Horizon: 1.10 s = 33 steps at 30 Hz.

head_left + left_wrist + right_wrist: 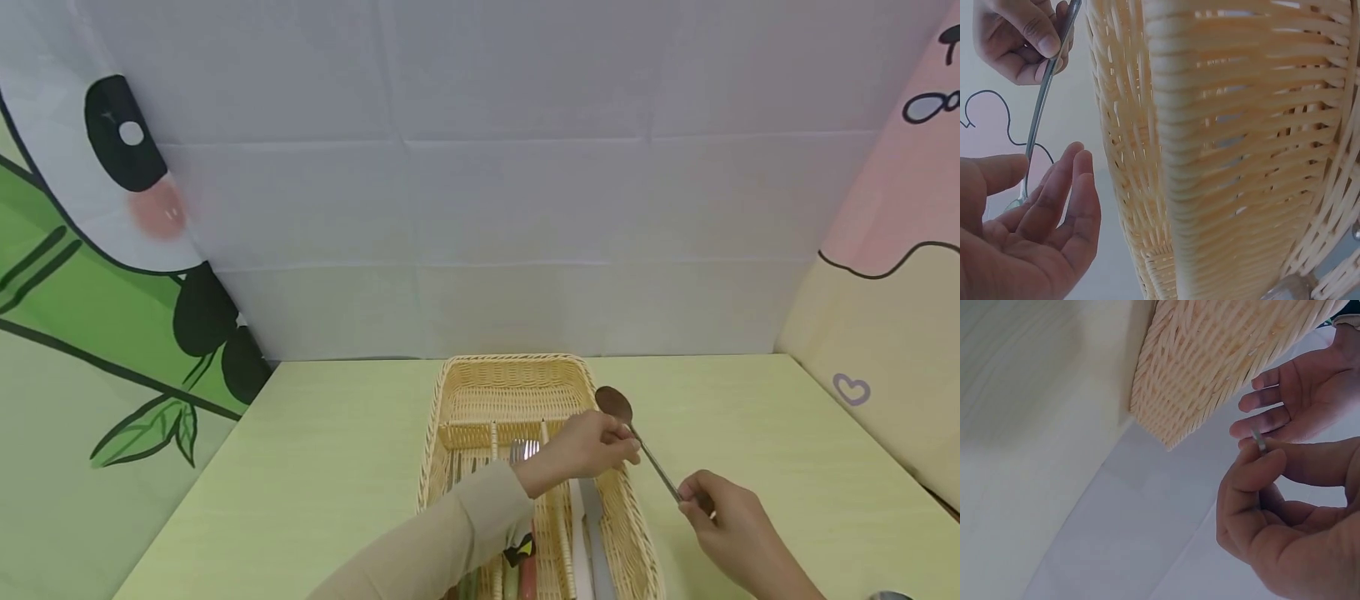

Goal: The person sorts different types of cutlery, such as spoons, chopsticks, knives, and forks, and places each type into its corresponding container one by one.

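Note:
A long-handled metal spoon (pixel 613 403) slants in the air over the right side of a wicker cutlery basket (pixel 517 360), its bowl toward the back left. My right hand (pixel 727 525) pinches the end of its handle between thumb and fingers. The left hand (pixel 587 446) reaches across the basket and holds the spoon's neck near the bowl, thumb on one side and index finger on the other. Its other fingers stay loosely extended, as the left wrist view shows. In the right wrist view only the handle tip (pixel 1260 442) shows; the rest is hidden by fingers.
Dividers split the basket. Forks (pixel 523 450) lie in the middle compartment, knives (pixel 592 533) in the right one, and thin utensils (pixel 454 468) at the left. The back compartment runs crosswise. A shiny round edge (pixel 890 595) shows at the bottom right of the table.

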{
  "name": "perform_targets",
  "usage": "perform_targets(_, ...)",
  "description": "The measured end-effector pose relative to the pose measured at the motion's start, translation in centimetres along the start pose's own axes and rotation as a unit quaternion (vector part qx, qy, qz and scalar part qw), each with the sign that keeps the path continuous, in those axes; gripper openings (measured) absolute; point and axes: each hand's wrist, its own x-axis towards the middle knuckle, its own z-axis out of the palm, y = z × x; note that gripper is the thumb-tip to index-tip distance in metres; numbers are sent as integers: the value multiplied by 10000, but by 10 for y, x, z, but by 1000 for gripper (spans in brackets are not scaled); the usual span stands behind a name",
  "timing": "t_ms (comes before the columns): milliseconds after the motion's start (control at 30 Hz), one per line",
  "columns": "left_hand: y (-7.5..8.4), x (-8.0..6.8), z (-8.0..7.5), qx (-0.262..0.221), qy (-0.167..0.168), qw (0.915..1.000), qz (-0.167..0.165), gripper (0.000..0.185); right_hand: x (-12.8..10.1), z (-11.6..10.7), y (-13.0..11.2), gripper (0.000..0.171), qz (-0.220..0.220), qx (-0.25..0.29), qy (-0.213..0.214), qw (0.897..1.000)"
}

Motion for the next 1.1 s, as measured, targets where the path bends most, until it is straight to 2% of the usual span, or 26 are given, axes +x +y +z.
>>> perform_targets(233,1,-1,1,-546,361,9977,153,16,1,6,-4,7,-261,191,230,9992)
perform_targets(367,2,-2,1,-967,515,9939,86,14,2,8,-6,10,-436,307,441,9976)
perform_targets(567,5,-2,0,-1410,589,9883,-41,14,3,9,-9,6,-433,509,384,9970)
perform_targets(800,6,-4,-2,-1659,612,9842,-30,15,4,10,-12,9,-508,441,442,9968)
perform_targets(1100,7,-5,-8,-1567,694,9852,87,15,3,13,-10,9,-695,514,556,9947)
